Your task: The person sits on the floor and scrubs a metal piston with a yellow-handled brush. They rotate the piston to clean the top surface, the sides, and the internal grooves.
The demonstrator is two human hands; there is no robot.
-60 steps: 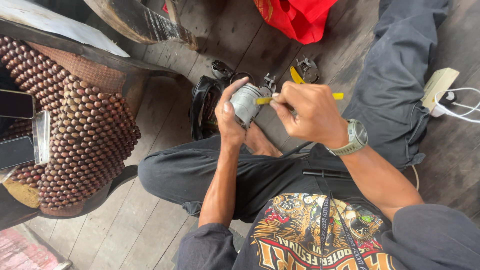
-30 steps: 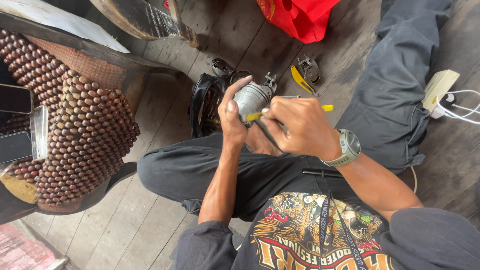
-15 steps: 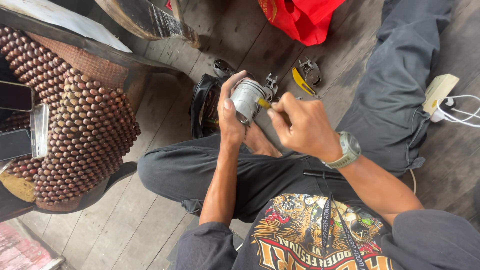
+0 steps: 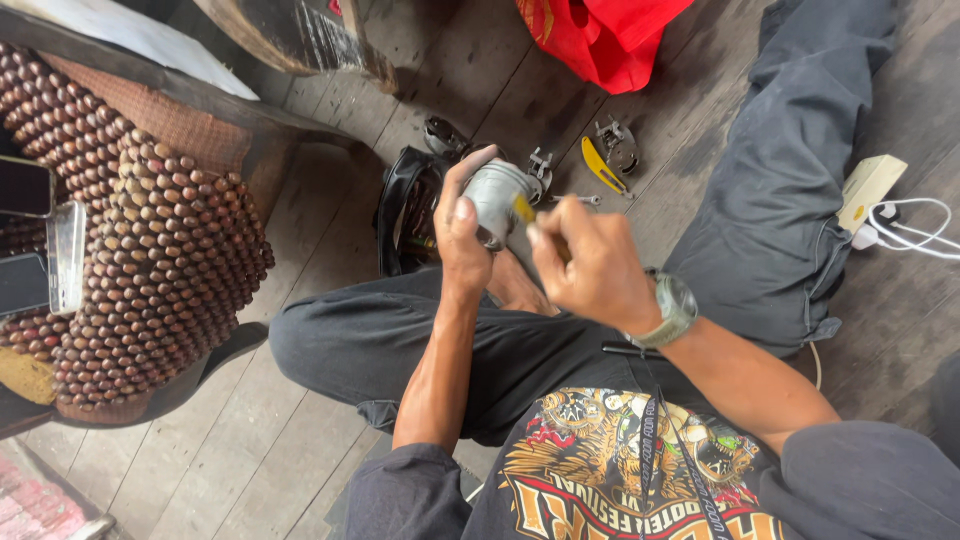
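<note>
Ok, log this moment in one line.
left hand: holds grey metal cylinder | right hand: yellow-handled tool against it | seated on plank floor

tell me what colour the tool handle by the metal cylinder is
Yellow, seen in the head view: tool handle.

A single head-worn camera looks steeply down from close above the hands [image 4: 540, 250], taking in the person's lap just beneath them and the plank floor [image 4: 250, 450] around.

You sit on a worn wooden plank floor [image 4: 250, 450] in a home-style repair spot: loose metal parts [image 4: 615, 145], a beaded seat [image 4: 150, 250], a power strip [image 4: 868, 190].
</note>
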